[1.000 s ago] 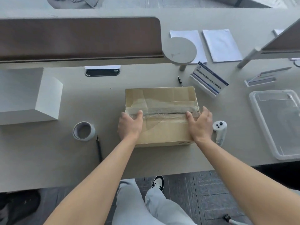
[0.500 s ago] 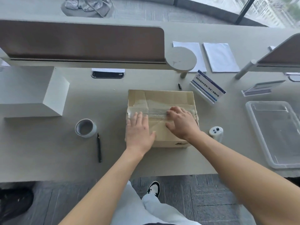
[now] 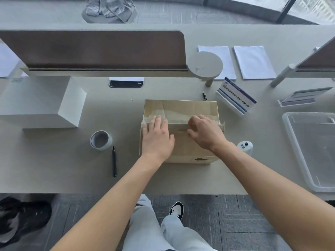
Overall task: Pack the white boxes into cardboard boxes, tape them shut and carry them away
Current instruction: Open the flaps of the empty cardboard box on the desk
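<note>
A closed cardboard box stands in the middle of the desk, with clear tape running across its top seam. My left hand lies flat on the box's left half, fingers straight and pressing on the tape. My right hand rests on the right half, its fingers bent over the taped seam. A large white box sits on the desk to the far left. A roll of tape stands left of the cardboard box.
A black pen lies by the tape roll, and a second pen behind the box. A white handheld device stands right of the box. A clear plastic tray fills the right side. A name sign and desk dividers stand behind.
Both hands moved from the box's side edges onto its top. The left hand now lies flat on the tape, and the right hand slid inward along the seam.
</note>
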`<act>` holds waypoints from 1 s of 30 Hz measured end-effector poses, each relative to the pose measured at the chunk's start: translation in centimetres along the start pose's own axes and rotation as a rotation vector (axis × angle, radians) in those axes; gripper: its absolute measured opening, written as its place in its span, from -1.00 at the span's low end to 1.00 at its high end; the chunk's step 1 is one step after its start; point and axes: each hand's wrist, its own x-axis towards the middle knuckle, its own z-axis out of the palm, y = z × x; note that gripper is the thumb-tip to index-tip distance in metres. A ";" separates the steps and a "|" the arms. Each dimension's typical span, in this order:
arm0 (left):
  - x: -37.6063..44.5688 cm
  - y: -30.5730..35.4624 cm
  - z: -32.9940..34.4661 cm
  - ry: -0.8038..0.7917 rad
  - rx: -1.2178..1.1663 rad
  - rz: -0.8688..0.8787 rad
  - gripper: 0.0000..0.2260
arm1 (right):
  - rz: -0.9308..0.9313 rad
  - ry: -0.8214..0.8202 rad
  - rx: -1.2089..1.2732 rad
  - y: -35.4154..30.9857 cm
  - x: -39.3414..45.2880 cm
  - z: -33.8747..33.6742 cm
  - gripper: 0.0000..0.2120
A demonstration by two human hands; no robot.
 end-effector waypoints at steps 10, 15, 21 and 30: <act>0.6 4.3 -5.1 0.040 -0.031 0.029 -0.65 | 0.115 0.095 0.007 -0.5 -5.4 -5.2 -0.65; -0.9 4.3 -4.6 -0.195 -0.015 -0.013 -0.64 | 0.238 -0.170 0.080 0.6 -5.9 -6.3 -0.74; -3.3 3.0 -0.8 -0.377 -0.155 -0.061 -0.69 | 0.237 -0.247 0.048 -0.2 -5.0 -3.5 -0.67; -5.6 1.0 2.6 -0.325 -0.202 -0.034 -0.72 | 0.276 -0.265 0.111 -0.5 -2.0 2.9 -0.49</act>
